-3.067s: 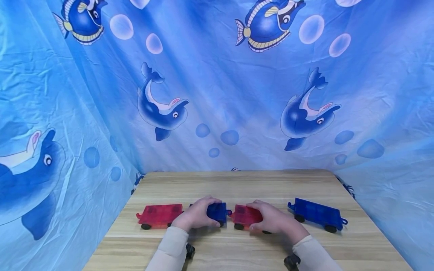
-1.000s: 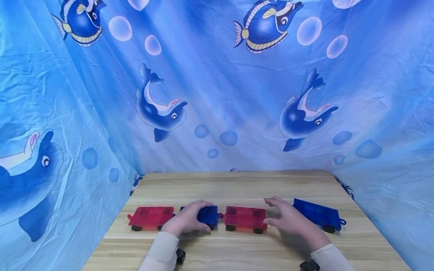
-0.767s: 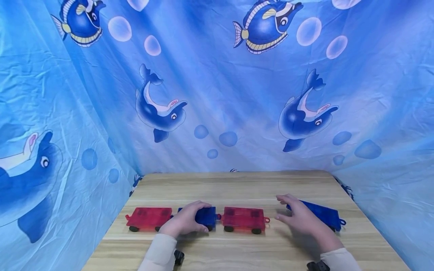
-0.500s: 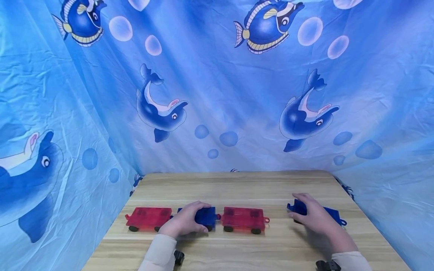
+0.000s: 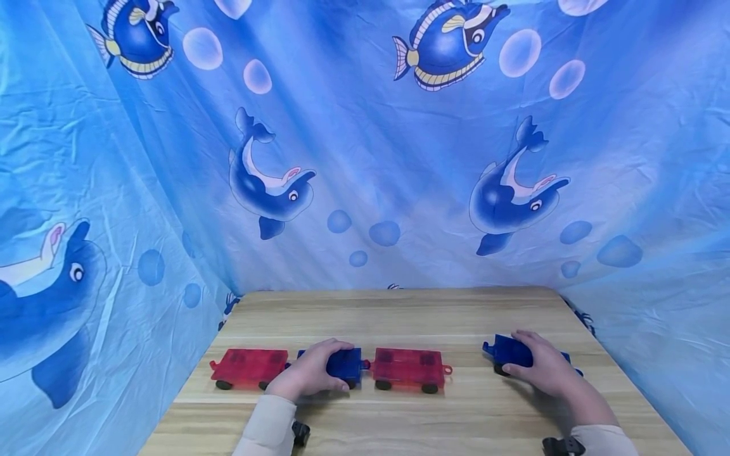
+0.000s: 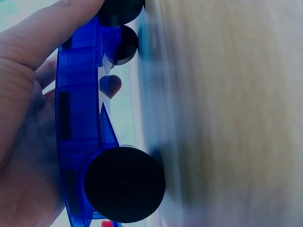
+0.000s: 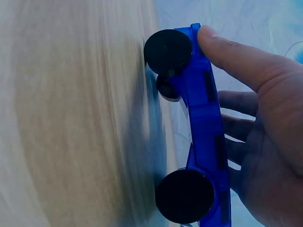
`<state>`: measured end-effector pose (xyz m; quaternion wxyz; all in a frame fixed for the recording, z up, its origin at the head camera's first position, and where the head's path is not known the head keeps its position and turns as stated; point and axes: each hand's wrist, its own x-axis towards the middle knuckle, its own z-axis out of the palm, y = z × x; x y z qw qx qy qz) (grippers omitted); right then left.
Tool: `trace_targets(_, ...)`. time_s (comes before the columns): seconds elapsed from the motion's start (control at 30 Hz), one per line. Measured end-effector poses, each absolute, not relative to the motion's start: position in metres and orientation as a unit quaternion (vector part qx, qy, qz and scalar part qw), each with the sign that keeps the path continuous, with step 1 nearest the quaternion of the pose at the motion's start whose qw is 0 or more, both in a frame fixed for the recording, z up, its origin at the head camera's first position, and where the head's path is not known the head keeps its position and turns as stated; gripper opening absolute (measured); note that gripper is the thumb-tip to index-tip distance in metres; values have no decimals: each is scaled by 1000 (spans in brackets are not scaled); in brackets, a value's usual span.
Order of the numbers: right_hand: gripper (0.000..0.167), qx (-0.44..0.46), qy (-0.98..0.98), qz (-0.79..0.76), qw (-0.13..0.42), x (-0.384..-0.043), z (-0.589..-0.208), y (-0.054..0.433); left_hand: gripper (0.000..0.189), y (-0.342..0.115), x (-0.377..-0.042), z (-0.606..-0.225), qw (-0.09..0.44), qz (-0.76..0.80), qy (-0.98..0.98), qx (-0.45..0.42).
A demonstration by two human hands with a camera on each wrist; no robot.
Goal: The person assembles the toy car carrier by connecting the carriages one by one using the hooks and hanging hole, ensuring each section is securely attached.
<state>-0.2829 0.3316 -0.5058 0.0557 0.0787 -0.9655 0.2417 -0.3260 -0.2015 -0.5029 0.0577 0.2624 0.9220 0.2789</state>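
My left hand (image 5: 310, 370) holds a translucent blue toy train car (image 5: 345, 364) from above. In the left wrist view the thumb lies along the side of this car, near one black wheel (image 6: 125, 184). The right hand (image 5: 544, 367) grips a second blue train car (image 5: 509, 351), standing slightly askew at the right; its thumb is on the near side and its fingers reach the far side. Between the hands stands a red train car (image 5: 407, 367), joined at its left end to the left blue car. Another red car (image 5: 253, 366) is at the left end of the row.
The cars stand on a wood-grain table (image 5: 399, 316). A blue curtain (image 5: 353, 158) printed with dolphins and fish hangs behind and on both sides. A gap separates the middle red car's loop (image 5: 447, 370) from the right blue car's hook (image 5: 486, 348).
My right hand has let go of the middle red car, moved right and taken hold of the right blue car. The joined row has shifted slightly left, with my left hand on it.
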Motion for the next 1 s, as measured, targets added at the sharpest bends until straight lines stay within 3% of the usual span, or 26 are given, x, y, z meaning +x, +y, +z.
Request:
trace_targets(0.7, 89, 67, -971, 226, 43, -283, -508, 322, 89, -204, -325, -500, 60, 286, 923, 250)
trace_targets(1.0, 89, 72, -970, 226, 46, -283, -508, 317, 76, -188, -322, -490, 22, 304, 916, 260)
